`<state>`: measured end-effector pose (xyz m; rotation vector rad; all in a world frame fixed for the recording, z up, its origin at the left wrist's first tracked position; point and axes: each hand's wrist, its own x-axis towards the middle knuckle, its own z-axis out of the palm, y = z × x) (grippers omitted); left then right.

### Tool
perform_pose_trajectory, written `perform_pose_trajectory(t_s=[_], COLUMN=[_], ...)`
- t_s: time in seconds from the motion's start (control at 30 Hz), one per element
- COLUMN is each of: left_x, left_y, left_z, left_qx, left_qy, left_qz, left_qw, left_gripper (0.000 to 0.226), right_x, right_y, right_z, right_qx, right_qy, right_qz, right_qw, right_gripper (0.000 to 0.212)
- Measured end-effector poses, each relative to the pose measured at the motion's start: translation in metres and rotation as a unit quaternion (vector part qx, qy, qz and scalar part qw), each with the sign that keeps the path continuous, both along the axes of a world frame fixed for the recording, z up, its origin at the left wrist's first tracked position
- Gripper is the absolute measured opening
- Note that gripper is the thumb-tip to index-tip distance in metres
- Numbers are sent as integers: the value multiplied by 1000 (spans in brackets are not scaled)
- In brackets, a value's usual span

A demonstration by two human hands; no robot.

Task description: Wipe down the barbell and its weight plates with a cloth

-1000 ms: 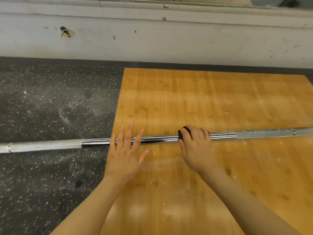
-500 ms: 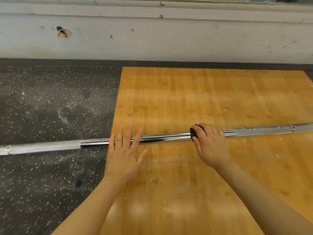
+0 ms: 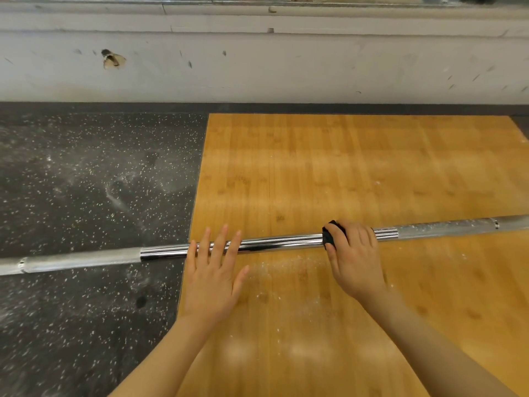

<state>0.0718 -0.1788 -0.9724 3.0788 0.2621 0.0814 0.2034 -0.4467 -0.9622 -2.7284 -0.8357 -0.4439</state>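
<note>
- Two hands work one barbell [image 3: 280,243], which lies on the floor from 9 o'clock to 3 o'clock, across dark rubber flooring [image 3: 86,181] and a wooden platform [image 3: 343,173].
- Left hand [image 3: 213,270] lies flat with fingers spread wide, fingertips pressing the smooth middle of the bar and holding nothing.
- Right hand [image 3: 353,259] is closed round the bar at 3 o'clock from the left, clamping a black cloth [image 3: 329,237] against the steel.
- No weight plates are in view; both ends run out of sight.
- Risk, as I judge it: the bar may roll toward 12 o'clock if the flat palm eases off.
- Chalky dust [image 3: 286,267] at 6 o'clock under the bar could be dragged back on.
- Rough grip sections may snag the cloth.
</note>
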Motion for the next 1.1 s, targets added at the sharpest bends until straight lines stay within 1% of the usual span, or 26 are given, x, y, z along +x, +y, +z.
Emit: perform_pose_trajectory(t_s=[0.1, 0.17, 0.23, 0.3, 0.43, 0.53, 0.7, 0.9, 1.0, 1.1], left_x=[-15, -21, -21, -15, 4, 11, 0, -7, -6, -5], left_y=[-10, -13, -11, -7, -7, -10, -15, -18, -18, -18], left_z=[12, 27, 44, 56, 58, 48, 39, 40, 41, 41], left_qx=[-22, -49, -80, -96, -79, -54, -29, -31, -35, -29], left_qy=[16, 6, -21, -27, 20, 63, 82, 82, 83, 91], left_qz=[1, 2, 0, 13, 37, 39, 39, 48, 53, 56], left_qw=[1000, 999, 997, 995, 996, 996, 995, 995, 995, 994], left_gripper=[61, 58, 62, 67, 69, 72, 71, 69, 69, 70], right_x=[-15, -23, -32, -39, -49, -59, -82, -98, -93, -81], right_y=[-7, -12, -15, -17, -8, 6, 40, 48, 30, -1], right_z=[3, 6, 10, 15, 20, 20, 15, 10, 11, 13], right_qx=[-5, -9, -11, -13, -13, -15, -32, -55, -48, -45], right_qy=[10, 23, 37, 42, 35, 52, 60, 61, 63, 56], right_qz=[6, 12, 13, 11, 26, 56, 106, 83, 70, 29], right_qw=[1000, 1000, 999, 999, 999, 997, 992, 993, 994, 997], right_gripper=[37, 37, 38, 38, 39, 36, 33, 34, 33, 34])
